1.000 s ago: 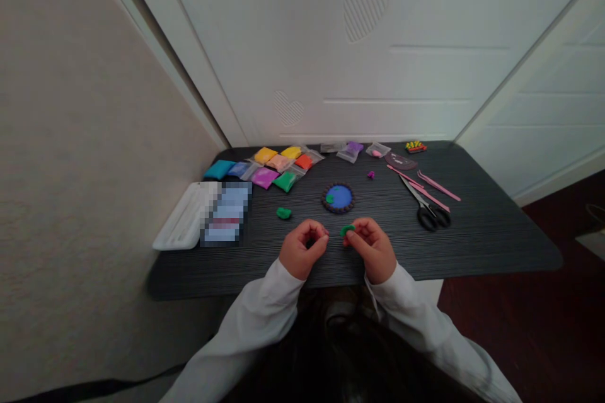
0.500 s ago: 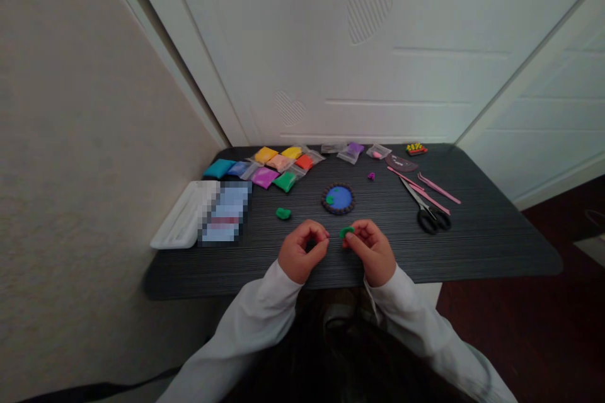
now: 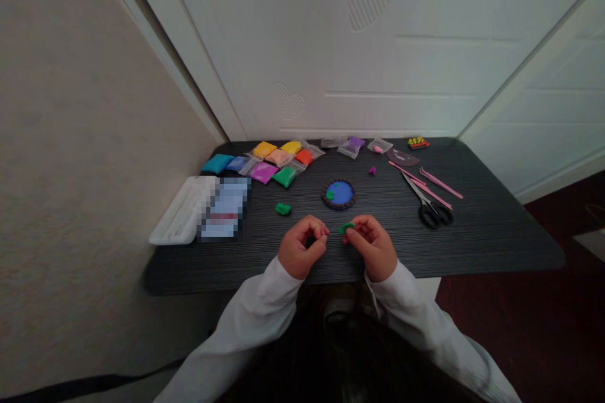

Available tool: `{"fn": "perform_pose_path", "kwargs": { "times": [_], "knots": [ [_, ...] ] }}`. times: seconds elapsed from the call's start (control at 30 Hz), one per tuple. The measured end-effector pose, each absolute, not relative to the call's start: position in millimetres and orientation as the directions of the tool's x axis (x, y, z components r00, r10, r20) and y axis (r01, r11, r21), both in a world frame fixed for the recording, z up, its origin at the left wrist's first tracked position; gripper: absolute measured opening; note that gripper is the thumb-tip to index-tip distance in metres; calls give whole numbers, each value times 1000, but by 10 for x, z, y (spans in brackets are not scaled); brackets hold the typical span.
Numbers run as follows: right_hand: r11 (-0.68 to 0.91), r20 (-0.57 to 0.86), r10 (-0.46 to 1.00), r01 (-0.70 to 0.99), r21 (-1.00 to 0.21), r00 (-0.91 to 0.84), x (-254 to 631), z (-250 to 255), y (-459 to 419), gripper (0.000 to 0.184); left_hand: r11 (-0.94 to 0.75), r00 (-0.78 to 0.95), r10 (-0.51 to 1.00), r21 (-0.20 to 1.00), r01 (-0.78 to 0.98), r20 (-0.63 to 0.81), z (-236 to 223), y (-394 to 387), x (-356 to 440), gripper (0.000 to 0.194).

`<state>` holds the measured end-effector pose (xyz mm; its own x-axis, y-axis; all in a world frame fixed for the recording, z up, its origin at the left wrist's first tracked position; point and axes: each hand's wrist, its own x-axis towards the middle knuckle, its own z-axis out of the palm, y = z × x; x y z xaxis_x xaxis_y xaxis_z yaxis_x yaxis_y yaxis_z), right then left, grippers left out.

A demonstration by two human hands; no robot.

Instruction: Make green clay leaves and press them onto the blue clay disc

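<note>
My right hand [image 3: 375, 249] pinches a small flattened piece of green modelling clay [image 3: 346, 227] between thumb and fingers, above the front of the table. My left hand [image 3: 303, 247] is just to its left, fingers curled and tips drawn in to the thumb; anything between them is too small to make out. The two hands are apart. Beyond them lies a round blue clay disc [image 3: 344, 192] with a dark brown beaded rim and green patches at its left. A loose lump of green clay [image 3: 283, 208] rests on the table, up and left of my left hand.
Bags of coloured clay [image 3: 263, 172] lie along the back left. A white tray [image 3: 177, 217] stands at the left edge. Black-handled scissors [image 3: 435, 215], pink tools [image 3: 442, 184] and a purple clay bit [image 3: 372, 170] are to the right, on the dark table [image 3: 501, 236].
The view has tilted slightly, so the table sits a little higher. Both hands keep nearly the same pose, and the green clay piece in my right hand looks slightly tilted.
</note>
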<state>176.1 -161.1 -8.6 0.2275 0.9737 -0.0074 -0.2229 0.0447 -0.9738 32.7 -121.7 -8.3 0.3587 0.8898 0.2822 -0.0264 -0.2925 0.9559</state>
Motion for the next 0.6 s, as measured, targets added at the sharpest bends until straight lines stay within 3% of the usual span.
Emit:
{"fn": "perform_pose_path", "kwargs": {
  "times": [0.6],
  "knots": [
    [40, -11, 975, -224, -974, 220, 1765, -56, -1620, 15, -325, 391, 867, 945, -26, 309, -89, -1211, 320, 9]
  ]
}}
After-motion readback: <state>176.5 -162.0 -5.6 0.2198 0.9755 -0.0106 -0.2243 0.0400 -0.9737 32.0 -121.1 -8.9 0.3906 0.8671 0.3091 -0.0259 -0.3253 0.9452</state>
